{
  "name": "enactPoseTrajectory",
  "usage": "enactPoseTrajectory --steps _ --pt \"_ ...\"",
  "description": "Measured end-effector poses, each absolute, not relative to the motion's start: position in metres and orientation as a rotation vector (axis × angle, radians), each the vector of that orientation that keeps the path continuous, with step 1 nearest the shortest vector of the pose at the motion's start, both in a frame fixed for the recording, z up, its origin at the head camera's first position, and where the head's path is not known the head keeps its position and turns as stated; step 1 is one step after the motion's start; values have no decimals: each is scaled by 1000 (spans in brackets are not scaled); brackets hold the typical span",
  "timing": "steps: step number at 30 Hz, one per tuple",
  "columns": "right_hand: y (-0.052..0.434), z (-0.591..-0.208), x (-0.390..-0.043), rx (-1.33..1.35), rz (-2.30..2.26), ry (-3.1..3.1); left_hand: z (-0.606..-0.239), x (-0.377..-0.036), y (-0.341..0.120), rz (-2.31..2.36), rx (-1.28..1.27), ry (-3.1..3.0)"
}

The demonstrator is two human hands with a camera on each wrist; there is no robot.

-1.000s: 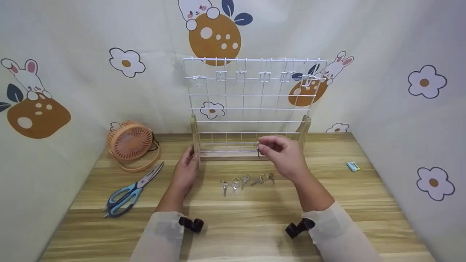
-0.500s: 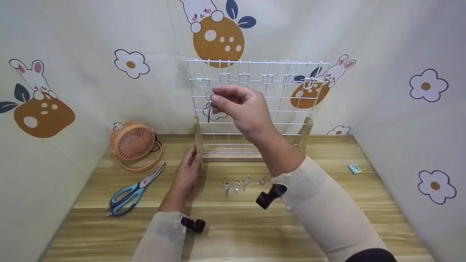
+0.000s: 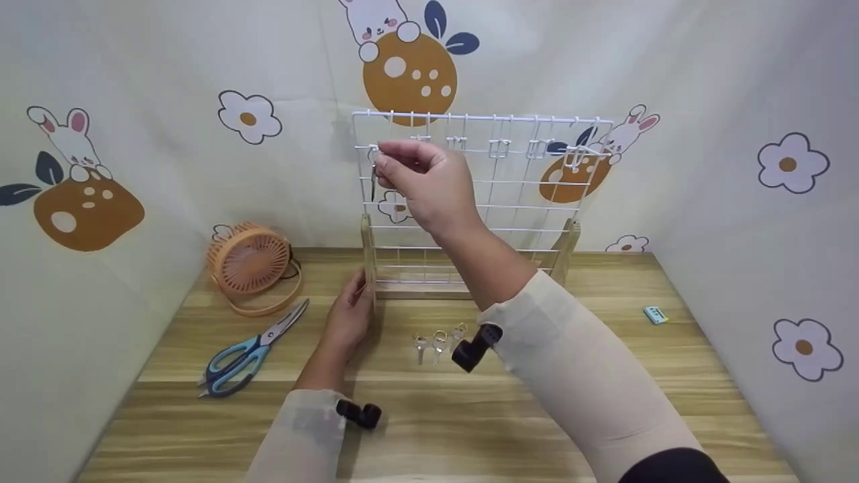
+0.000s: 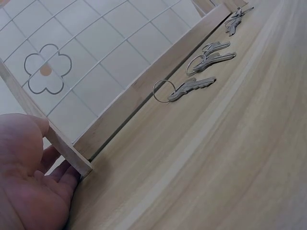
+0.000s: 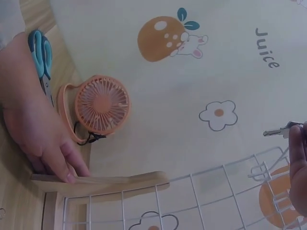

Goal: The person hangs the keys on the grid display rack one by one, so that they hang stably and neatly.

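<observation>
1. At the left of the counter stand an orange fan and scissors, both apart from my work.
2. Next along, my left grip touches the outer side of the rack's wooden post; whether the fingers close round it, I cannot tell.
3. Just right of that and higher, my right grip pinches a key at the leftmost hook of the wire rack. It points downward, not yet let go (whether its ring is on the hook, my fingers hide).
4. Below, in front of the rack, several loose keys lie on the counter, still to be dealt with.
5. Further right, I see no key on the other hooks clear of my hand, so I judge the work barely begun.
6. Far right lies a small blue-and-white item, untouched.
</observation>
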State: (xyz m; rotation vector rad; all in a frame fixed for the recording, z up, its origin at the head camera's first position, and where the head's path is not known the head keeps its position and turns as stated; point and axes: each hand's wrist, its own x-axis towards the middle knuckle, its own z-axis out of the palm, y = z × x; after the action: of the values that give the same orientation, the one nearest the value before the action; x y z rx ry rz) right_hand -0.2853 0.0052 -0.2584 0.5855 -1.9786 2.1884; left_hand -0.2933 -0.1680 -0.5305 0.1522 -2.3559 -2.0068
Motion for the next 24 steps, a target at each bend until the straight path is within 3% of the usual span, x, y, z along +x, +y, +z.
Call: enactPoseTrajectory --steps 9,24 --pt "27 -284 -285 524 2246 -1957 -533 -294 -169 -2010 115 -2343" --pt "138 -403 -267 342 2200 -2110 -532 -292 -167 -2108 134 -2264"
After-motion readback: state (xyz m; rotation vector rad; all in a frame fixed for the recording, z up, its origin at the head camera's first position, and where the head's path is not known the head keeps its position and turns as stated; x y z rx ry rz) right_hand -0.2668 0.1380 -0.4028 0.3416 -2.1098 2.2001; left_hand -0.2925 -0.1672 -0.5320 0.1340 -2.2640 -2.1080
